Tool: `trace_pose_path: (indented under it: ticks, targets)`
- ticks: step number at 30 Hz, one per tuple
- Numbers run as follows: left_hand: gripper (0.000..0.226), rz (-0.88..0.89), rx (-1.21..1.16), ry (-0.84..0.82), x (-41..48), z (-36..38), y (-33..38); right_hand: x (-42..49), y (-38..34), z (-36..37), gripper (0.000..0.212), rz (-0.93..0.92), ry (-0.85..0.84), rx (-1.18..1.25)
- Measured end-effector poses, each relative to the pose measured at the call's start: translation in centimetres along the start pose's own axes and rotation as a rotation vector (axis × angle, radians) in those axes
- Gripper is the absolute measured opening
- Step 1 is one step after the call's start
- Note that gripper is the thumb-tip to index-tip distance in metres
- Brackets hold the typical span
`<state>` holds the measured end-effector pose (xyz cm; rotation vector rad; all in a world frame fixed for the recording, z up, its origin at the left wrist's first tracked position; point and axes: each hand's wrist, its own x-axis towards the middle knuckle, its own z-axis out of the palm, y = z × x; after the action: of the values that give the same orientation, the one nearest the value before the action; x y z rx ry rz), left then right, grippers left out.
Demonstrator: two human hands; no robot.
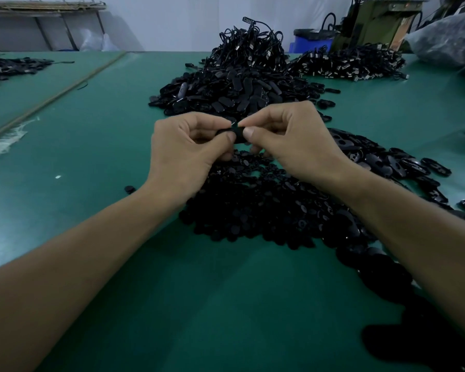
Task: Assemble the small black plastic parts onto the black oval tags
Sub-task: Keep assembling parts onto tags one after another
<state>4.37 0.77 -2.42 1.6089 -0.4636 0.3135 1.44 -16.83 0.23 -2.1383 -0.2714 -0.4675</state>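
The black oval tag (236, 136) sits between our two hands, raised above the green desk (91, 162) at the middle of the view. Our left hand (188, 154) pinches its left end, thumb on top and fingers curled beneath. Our right hand (287, 140) pinches the right end with thumb and forefinger, and the two thumbs nearly meet. Whether a small part is caught under the right fingertips we cannot tell.

Directly under the hands, running toward 6 o'clock, lies a heap of small black plastic parts (253, 210). At 3 o'clock from the hands a spread of glossy oval tags (400, 165) trails off toward 4 o'clock. One stray black part (129, 189) lies alone at 8 o'clock, just beside our left wrist.

At 12 o'clock, near the hands, is a bigger mound of oval tags (226, 95), and behind it a tall tangle of black corded pieces (250, 47). At 1 o'clock a flatter pile of corded pieces with pale ends (346, 63) lies on the desk. Beyond that stand a blue bucket (304, 41) and a clear plastic bag (451, 38). Far off at 10 o'clock is another dark pile (11, 67).
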Motion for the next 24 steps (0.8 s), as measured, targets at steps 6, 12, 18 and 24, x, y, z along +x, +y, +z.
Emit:
trace_pose_path:
  ticks: [6, 12, 18, 24]
  targets:
    - [0.029, -0.01, 0.102, 0.244, 2.1, -2.2, -0.8, -0.2, 1.5, -1.7, 0.047, 0.194, -0.015, -0.837]
    - [0.027, -0.055, 0.296, 0.257, 2.6, -3.3, -2.9, -0.9, 1.9, -1.2, 0.033, 0.325, -0.187, -1.001]
    - [0.027, -0.019, 0.476, 0.216, 2.4, -3.6, -3.5, -0.8, 1.7, -1.4, 0.034, 0.327, -0.124, -1.114]
    - [0.018, -0.074, 0.566, 0.173, 2.3, -3.7, -3.9, -0.8, 1.8, -1.8, 0.027, 0.401, -0.153, -1.054]
